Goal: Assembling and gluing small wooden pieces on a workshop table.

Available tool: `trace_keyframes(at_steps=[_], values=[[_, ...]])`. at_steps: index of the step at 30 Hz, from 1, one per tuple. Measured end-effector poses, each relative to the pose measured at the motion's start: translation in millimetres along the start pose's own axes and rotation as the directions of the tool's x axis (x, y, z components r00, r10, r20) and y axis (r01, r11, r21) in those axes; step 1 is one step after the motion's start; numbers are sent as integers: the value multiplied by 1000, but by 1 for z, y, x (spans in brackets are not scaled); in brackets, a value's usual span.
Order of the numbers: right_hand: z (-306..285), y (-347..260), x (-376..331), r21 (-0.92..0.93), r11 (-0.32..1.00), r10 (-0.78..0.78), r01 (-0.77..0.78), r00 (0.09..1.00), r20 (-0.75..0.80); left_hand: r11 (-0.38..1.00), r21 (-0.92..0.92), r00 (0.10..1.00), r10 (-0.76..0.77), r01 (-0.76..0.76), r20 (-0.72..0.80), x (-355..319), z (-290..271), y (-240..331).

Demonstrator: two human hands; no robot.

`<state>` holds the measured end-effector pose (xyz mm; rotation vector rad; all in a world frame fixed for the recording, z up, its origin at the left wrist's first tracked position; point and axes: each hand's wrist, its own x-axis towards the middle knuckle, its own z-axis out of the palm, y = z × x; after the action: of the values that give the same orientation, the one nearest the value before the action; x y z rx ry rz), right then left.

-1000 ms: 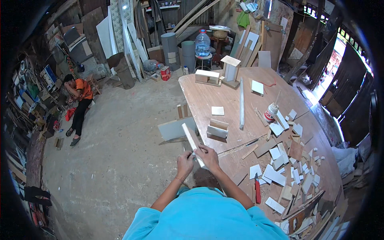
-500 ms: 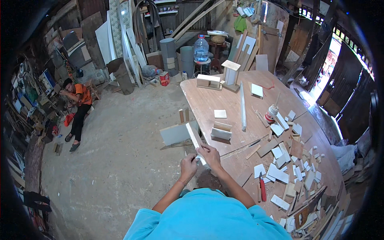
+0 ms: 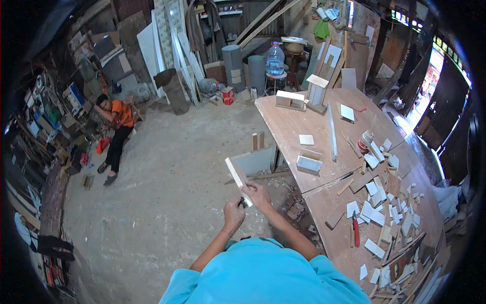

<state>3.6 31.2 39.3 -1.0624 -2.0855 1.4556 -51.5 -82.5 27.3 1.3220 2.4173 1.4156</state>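
In front of me, away from the table's left edge, I hold a narrow wooden board (image 3: 235, 174) with a pale, bright edge, tilted with its far end to the left. My right hand (image 3: 257, 196) is closed around its near part. At the near end my left hand (image 3: 234, 215) is closed, its fingers pinched beside the board. Something small and dark shows at those fingertips, too small to name. On the table nearest the hands stands a small white-and-wood piece (image 3: 309, 163), and a flat pale square (image 3: 306, 140) lies beyond it.
The wooden table (image 3: 283, 124) carries a glue bottle (image 3: 365, 141), a red-handled knife (image 3: 356, 232) and many loose offcuts. Small assembled wooden pieces (image 3: 317, 90) stand at its far end. A person in orange (image 3: 121, 115) sits on the left. Scrap (image 3: 298, 205) lies under the table edge.
My view has turned left, so the table sits further right. The board and both hands have swung away from the table edge; my right hand still grips the board.
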Motion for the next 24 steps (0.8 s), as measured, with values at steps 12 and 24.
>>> trace_keyframes(at_steps=[12,24], values=[[6,-6,-34,7,986,166,-167,978,-127,979,-200,983,8,29,184,1,-14,-15],[-4,-2,-60,71,970,241,-232,952,-188,915,-361,945,-57,178,322,7,3,-24]])
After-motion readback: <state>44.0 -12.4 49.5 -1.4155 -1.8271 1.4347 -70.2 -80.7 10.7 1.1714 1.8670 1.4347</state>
